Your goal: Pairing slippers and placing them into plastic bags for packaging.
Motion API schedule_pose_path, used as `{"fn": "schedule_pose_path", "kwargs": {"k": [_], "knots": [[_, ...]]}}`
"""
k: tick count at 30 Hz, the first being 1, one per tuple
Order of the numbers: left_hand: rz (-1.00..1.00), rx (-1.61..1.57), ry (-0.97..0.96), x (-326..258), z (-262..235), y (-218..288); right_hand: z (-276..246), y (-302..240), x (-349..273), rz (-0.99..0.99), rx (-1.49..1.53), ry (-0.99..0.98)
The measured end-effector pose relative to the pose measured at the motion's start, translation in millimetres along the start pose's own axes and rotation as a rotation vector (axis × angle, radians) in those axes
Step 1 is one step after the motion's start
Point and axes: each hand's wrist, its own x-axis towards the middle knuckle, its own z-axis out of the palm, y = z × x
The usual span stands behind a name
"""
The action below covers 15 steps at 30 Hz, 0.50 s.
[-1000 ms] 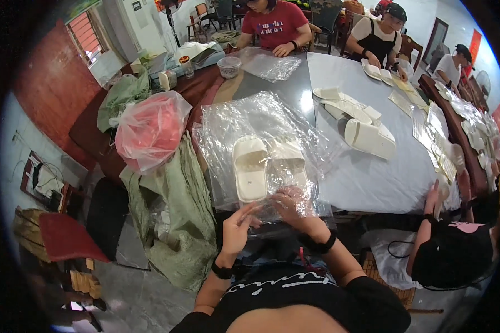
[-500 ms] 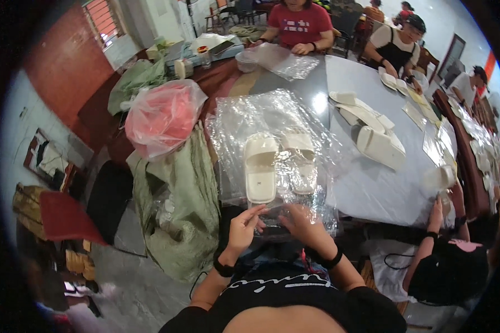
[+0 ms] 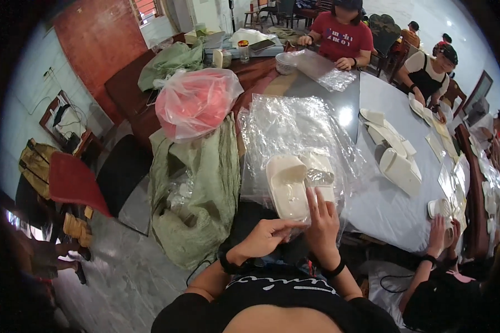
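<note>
A pair of cream slide slippers (image 3: 290, 186) lies in a clear plastic bag at the table's near edge, soles down and heels toward me. My left hand (image 3: 265, 240) is closed at the bag's near edge, below the left slipper's heel, its fingers pinching the film. My right hand (image 3: 323, 226) lies over the bag's near right side. Its fingers are stretched out and partly cover the right slipper; its thumb is hard to make out. Beneath and beyond the pair spreads a stack of clear plastic bags (image 3: 278, 122).
Loose cream slippers (image 3: 399, 169) lie on the table (image 3: 366, 213) to the right. A pink bundle in clear plastic (image 3: 197, 105) and a green woven sack (image 3: 197, 205) stand at left. Co-workers sit around the table; one person's hands (image 3: 441, 236) handle a slipper at near right.
The bagged slippers have come nearer to me, and the left one is turned slightly. My right hand has moved up onto the bag with its fingers stretched. The whole view has shifted.
</note>
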Motion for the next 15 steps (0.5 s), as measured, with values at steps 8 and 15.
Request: {"fn": "schedule_pose_path", "kwargs": {"k": [8, 15], "knots": [[0.083, 0.999, 0.561, -20, -35, -16, -11, 17, 23, 0.053, 0.184, 0.332], [-0.379, 1.491, 1.047, -55, -92, -69, -5, -16, 17, 0.228, 1.614, 0.368]]}}
